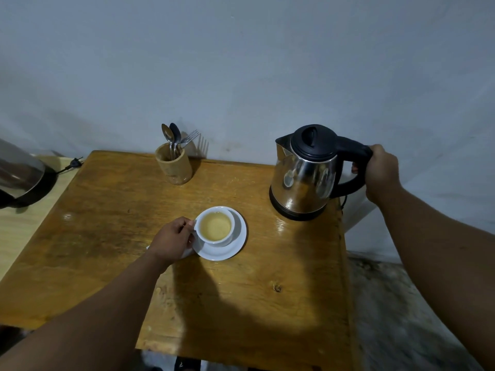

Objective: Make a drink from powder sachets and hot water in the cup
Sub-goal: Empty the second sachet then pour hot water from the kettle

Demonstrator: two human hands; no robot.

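Two hands are busy: the left hand [174, 241] pinches the handle of the cup [215, 226], which sits on a saucer [230, 250] near the middle of the table [107, 236], and the right hand [380, 170] is clenched around the handle of the kettle [305, 172], which stands on the table's far right corner. One cup, nearly full of pale yellow liquid, could slop if tugged, or scald if more is poured. The kettle sits close to the edge; a careless pull might tip it. Count: one cup, one saucer, one kettle, one holder [174, 164] with spoons and a fork; no sachets visible.
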